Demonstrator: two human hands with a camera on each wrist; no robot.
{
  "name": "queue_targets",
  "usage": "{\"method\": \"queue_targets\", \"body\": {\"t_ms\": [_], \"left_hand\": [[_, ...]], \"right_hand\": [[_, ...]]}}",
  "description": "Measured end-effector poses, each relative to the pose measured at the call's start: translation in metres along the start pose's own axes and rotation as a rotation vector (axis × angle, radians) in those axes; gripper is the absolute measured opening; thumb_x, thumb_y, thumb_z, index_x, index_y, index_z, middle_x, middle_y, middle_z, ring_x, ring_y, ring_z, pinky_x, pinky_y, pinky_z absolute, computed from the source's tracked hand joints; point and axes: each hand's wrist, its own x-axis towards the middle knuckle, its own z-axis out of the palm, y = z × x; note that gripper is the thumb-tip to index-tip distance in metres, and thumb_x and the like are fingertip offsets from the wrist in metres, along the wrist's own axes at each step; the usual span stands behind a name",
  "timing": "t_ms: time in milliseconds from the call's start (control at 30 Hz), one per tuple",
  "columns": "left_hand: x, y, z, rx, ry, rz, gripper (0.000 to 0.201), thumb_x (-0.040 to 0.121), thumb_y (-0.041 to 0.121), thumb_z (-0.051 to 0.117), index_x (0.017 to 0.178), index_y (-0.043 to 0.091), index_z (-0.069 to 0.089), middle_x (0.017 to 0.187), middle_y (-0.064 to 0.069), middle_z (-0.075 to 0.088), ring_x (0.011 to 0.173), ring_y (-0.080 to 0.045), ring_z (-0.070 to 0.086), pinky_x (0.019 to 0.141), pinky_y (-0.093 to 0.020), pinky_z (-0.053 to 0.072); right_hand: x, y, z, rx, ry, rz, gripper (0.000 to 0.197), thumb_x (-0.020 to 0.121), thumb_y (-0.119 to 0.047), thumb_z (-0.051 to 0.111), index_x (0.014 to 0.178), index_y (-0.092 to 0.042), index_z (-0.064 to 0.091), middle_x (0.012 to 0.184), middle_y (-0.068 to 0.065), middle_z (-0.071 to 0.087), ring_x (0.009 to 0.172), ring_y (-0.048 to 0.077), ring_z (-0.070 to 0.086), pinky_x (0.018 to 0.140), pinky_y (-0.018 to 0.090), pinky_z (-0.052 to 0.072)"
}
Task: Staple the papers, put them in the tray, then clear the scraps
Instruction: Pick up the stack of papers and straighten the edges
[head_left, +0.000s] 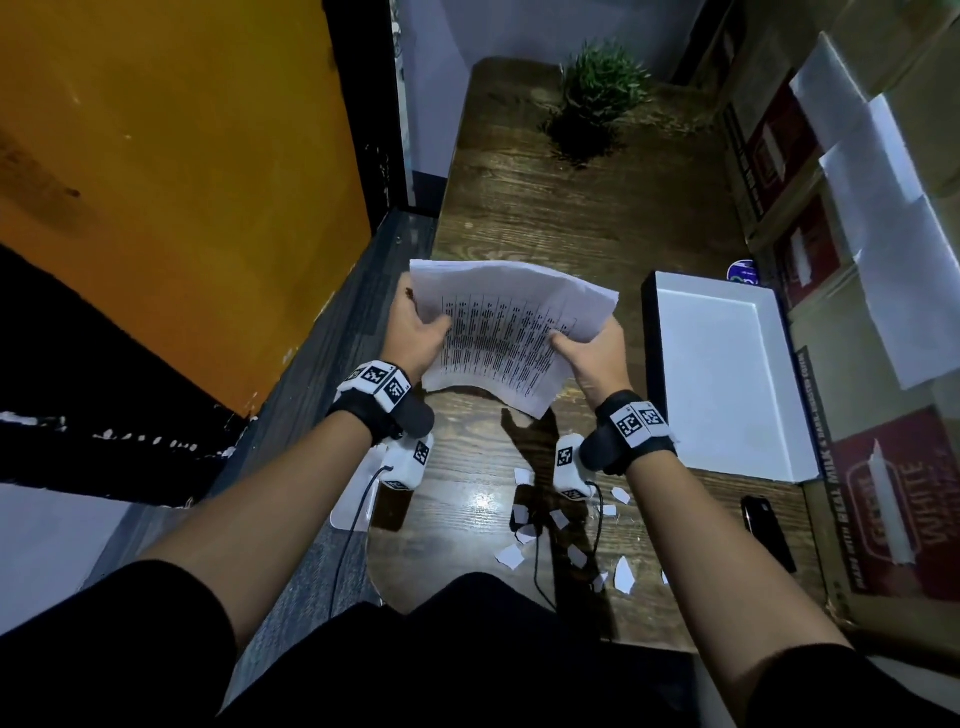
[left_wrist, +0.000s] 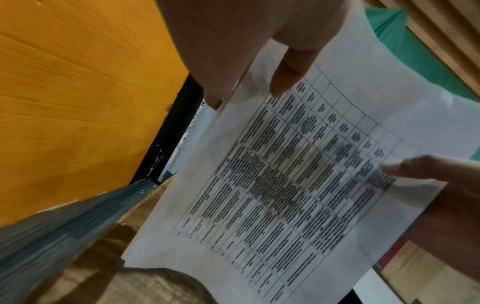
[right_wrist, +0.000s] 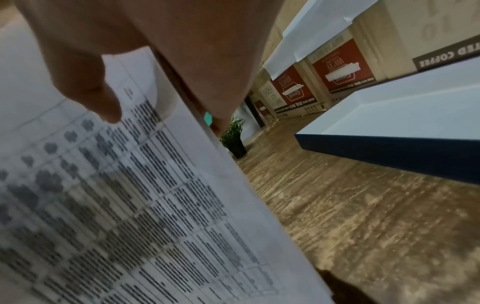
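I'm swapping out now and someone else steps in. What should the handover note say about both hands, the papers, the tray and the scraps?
Left hand: grips the left edge of the papers, thumb on top.
Right hand: grips their right edge, thumb on top.
Papers: held above the wooden table, printed side up. Whether they are stapled cannot be told.
Tray: white, on the table to the right, nothing in it.
Scraps: torn bits scattered on the near table edge.
A dark object, maybe the stapler, lies near the tray.
Left: check the staple, put the papers in the tray, clear the scraps.
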Motion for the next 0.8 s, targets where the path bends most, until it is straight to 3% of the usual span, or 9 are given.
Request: {"method": "queue_targets", "body": {"t_ms": [100, 233, 367, 433, 500, 533, 600, 700, 800], "left_hand": [[0.004, 0.003, -0.003, -0.002, 0.017, 0.05, 0.049, 0.075, -0.008, 0.057, 0.114, 0.017, 0.043, 0.103, -0.001, 0.056, 0.099, -0.013, 0.056, 0.098, -0.04, 0.051], [0.007, 0.002, 0.004, 0.003, -0.01, 0.014, 0.046, 0.082, -0.007, 0.052, 0.125, 0.007, 0.045, 0.113, -0.009, 0.059, 0.107, -0.022, 0.059, 0.1, -0.05, 0.049], [0.007, -0.008, 0.005, 0.012, 0.01, 0.023, 0.045, 0.086, 0.001, 0.05, 0.129, 0.013, 0.043, 0.124, -0.011, 0.059, 0.113, -0.022, 0.059, 0.097, -0.046, 0.051], [0.006, -0.015, 0.007, 0.027, 0.006, 0.033, 0.045, 0.085, 0.003, 0.05, 0.129, 0.014, 0.044, 0.124, -0.012, 0.06, 0.112, -0.022, 0.06, 0.097, -0.048, 0.051], [0.006, -0.019, 0.01, 0.037, 0.013, 0.024, 0.045, 0.086, 0.004, 0.051, 0.129, 0.014, 0.044, 0.121, -0.011, 0.061, 0.102, -0.018, 0.063, 0.092, -0.042, 0.055], [0.007, -0.02, 0.011, 0.04, 0.015, 0.011, 0.045, 0.087, 0.004, 0.051, 0.131, 0.014, 0.043, 0.12, -0.011, 0.062, 0.094, -0.014, 0.064, 0.085, -0.034, 0.057], [0.009, -0.022, 0.01, 0.048, 0.008, 0.0, 0.046, 0.088, 0.002, 0.049, 0.132, 0.013, 0.041, 0.121, -0.009, 0.061, 0.09, -0.008, 0.064, 0.076, -0.024, 0.058], [0.012, -0.02, 0.008, 0.072, -0.01, 0.011, 0.051, 0.084, 0.001, 0.053, 0.133, 0.012, 0.039, 0.129, -0.01, 0.057, 0.114, -0.019, 0.058, 0.099, -0.04, 0.05], [0.014, -0.017, 0.007, 0.088, -0.026, -0.031, 0.056, 0.083, -0.003, 0.058, 0.134, 0.007, 0.037, 0.129, -0.009, 0.054, 0.117, -0.019, 0.054, 0.102, -0.037, 0.045]], "right_hand": [[0.004, -0.004, 0.0, -0.013, 0.07, -0.05, 0.039, 0.074, 0.006, 0.068, 0.099, -0.021, 0.058, 0.095, -0.002, 0.066, 0.087, 0.009, 0.065, 0.079, 0.027, 0.054], [0.005, -0.002, 0.008, -0.02, 0.061, -0.044, 0.034, 0.078, 0.008, 0.062, 0.089, -0.024, 0.056, 0.086, -0.001, 0.066, 0.078, 0.006, 0.065, 0.076, 0.031, 0.056], [0.003, 0.003, 0.01, -0.025, 0.08, -0.06, 0.033, 0.078, 0.01, 0.06, 0.082, -0.022, 0.054, 0.078, -0.001, 0.062, 0.066, -0.003, 0.062, 0.066, 0.021, 0.055], [0.001, 0.012, 0.011, -0.036, 0.064, -0.035, 0.032, 0.077, 0.013, 0.059, 0.083, -0.018, 0.056, 0.079, 0.0, 0.063, 0.067, -0.002, 0.063, 0.068, 0.024, 0.056], [0.0, 0.017, 0.013, -0.034, 0.061, -0.007, 0.032, 0.076, 0.014, 0.06, 0.085, -0.017, 0.058, 0.081, 0.0, 0.065, 0.073, 0.004, 0.065, 0.074, 0.032, 0.058], [0.0, 0.018, 0.013, -0.022, 0.058, 0.004, 0.032, 0.076, 0.014, 0.06, 0.085, -0.017, 0.058, 0.082, 0.0, 0.066, 0.076, 0.008, 0.065, 0.076, 0.034, 0.058], [0.0, 0.017, 0.013, 0.008, 0.038, 0.019, 0.031, 0.076, 0.015, 0.061, 0.088, -0.014, 0.059, 0.085, 0.002, 0.067, 0.079, 0.011, 0.066, 0.077, 0.034, 0.058], [0.0, 0.013, 0.009, 0.028, 0.004, 0.017, 0.031, 0.075, 0.014, 0.064, 0.099, -0.006, 0.058, 0.091, 0.009, 0.069, 0.083, 0.013, 0.068, 0.072, 0.027, 0.058], [0.003, 0.015, 0.008, 0.027, 0.029, 0.026, 0.032, 0.073, 0.012, 0.065, 0.101, -0.002, 0.059, 0.099, 0.022, 0.068, 0.088, 0.026, 0.068, 0.077, 0.04, 0.059]]}}
